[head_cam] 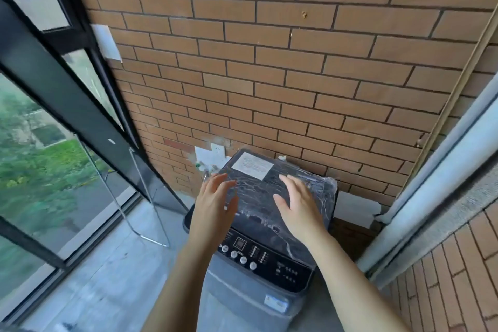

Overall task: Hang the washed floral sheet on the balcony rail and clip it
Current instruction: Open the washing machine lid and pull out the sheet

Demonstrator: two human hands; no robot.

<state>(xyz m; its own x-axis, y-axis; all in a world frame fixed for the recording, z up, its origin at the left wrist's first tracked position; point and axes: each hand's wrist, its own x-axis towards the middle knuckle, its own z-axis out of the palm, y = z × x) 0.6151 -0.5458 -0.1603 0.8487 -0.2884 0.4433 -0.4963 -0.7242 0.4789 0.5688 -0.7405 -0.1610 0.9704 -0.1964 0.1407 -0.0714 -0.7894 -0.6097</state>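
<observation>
The left hand [215, 207] is at the left edge of the washing machine [242, 302]'s closed, film-wrapped lid [258, 188], the right hand [296, 205] nearer its right edge. All fingers of the 2 are straight and apart, holding nothing; whether they touch the lid cannot be told. The floral sheet is out of view

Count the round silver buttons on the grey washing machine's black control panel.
4, in one slanting row on the black control panel: leftmost button, second, third, rightmost. The left forearm may hide more.
</observation>
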